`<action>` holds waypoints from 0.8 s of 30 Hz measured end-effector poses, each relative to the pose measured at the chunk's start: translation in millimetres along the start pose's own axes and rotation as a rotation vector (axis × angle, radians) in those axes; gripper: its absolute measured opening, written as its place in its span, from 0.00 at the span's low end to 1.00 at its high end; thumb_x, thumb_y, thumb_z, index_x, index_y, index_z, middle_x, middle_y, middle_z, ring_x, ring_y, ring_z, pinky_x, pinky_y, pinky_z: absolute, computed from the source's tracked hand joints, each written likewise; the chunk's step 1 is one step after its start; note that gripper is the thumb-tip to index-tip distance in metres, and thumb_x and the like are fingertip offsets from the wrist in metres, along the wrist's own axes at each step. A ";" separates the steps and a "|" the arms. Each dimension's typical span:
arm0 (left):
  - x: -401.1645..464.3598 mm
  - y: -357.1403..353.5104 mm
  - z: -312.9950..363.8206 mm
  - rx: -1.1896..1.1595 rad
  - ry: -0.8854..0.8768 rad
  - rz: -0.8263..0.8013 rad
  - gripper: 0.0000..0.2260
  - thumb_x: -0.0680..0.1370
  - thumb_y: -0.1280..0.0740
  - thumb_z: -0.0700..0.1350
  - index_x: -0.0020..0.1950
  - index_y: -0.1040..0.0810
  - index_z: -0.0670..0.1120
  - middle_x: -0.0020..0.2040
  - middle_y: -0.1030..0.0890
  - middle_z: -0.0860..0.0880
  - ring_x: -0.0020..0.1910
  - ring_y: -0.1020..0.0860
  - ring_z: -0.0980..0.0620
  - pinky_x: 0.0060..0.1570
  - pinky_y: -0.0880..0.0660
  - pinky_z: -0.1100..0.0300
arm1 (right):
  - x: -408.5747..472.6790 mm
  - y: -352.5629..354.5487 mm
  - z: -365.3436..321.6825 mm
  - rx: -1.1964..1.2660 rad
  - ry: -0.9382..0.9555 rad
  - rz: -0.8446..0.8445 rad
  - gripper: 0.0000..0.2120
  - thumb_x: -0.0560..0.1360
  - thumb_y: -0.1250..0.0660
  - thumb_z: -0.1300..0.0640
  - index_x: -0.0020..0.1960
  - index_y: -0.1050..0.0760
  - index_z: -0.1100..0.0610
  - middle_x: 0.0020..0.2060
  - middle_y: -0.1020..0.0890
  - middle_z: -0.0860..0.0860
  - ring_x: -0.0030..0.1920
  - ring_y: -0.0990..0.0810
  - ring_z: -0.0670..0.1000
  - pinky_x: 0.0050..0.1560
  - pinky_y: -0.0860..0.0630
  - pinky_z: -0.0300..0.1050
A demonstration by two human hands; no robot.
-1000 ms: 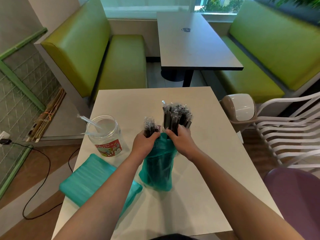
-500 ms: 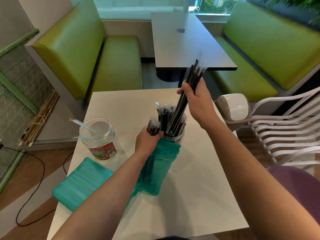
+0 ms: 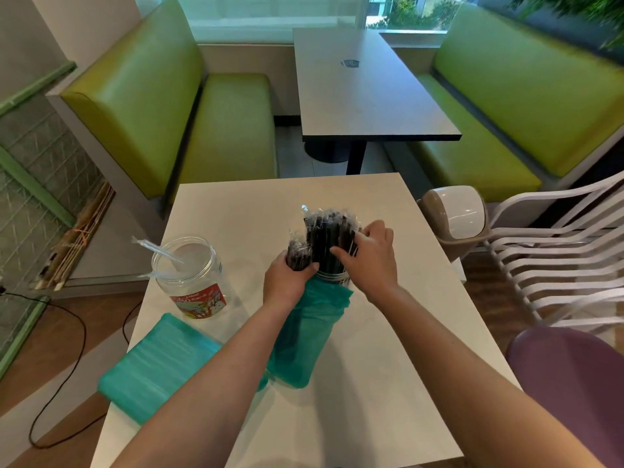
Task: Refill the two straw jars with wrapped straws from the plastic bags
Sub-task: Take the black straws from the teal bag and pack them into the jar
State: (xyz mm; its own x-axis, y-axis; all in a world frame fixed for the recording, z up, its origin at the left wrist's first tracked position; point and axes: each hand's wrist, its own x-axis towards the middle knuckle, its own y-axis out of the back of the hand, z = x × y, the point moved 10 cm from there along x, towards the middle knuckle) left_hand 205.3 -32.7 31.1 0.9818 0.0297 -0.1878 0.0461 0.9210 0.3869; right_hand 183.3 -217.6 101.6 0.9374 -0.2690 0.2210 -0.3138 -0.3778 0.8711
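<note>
**Both hands at the straw-filled jar**

On the pale surface, the left hand grips a small bundle of black wrapped straws that stands up out of the mouth of a teal plastic bag; its fingers are curled round the bundle and the bag's neck. Just to the right, touching it, stands a clear jar packed with upright black wrapped straws. The right hand rests against the right side of these straws with its fingers bent across them; whether it pinches any I cannot tell.

A second clear jar with a red label stands to the left, apart from the hands, holding only a few clear-wrapped straws. A flat teal bag lies near the left edge.
</note>
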 end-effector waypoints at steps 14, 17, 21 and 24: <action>1.9 0.8 -0.4 -0.021 0.000 -0.002 0.13 0.71 0.24 0.50 0.51 0.23 0.52 0.47 0.19 0.54 0.47 0.21 0.53 0.44 0.29 0.60 | 5.8 3.0 -39.2 -0.114 0.359 0.019 0.30 0.79 0.36 0.56 0.78 0.44 0.55 0.76 0.38 0.52 0.77 0.44 0.51 0.78 0.52 0.49; 2.3 0.8 0.8 -0.012 -0.003 -0.004 0.13 0.71 0.24 0.50 0.51 0.23 0.51 0.46 0.20 0.55 0.46 0.22 0.53 0.42 0.30 0.62 | -3.2 -16.3 -32.2 -0.195 0.354 -0.037 0.25 0.84 0.48 0.52 0.79 0.46 0.57 0.77 0.41 0.51 0.78 0.49 0.51 0.78 0.57 0.51; 3.4 1.2 0.3 -0.005 -0.001 -0.007 0.13 0.71 0.24 0.50 0.52 0.22 0.51 0.47 0.19 0.54 0.46 0.22 0.53 0.42 0.30 0.61 | -4.3 -18.0 -27.1 -0.258 0.358 -0.034 0.28 0.82 0.46 0.46 0.79 0.46 0.55 0.78 0.45 0.50 0.79 0.51 0.54 0.77 0.55 0.56; 3.9 0.6 -0.5 -0.013 0.010 -0.015 0.13 0.71 0.24 0.50 0.52 0.23 0.51 0.47 0.19 0.54 0.46 0.21 0.53 0.41 0.29 0.62 | 1.4 -11.7 -16.3 -0.150 0.249 -0.049 0.29 0.76 0.32 0.47 0.74 0.36 0.50 0.78 0.44 0.51 0.75 0.42 0.59 0.72 0.38 0.57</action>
State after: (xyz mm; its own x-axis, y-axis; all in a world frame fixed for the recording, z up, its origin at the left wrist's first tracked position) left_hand 209.0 -31.9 30.1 0.9791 0.0198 -0.2025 0.0583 0.9263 0.3724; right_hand 190.7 -199.1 98.9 0.9649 -0.0207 0.2619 -0.2589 -0.2446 0.9344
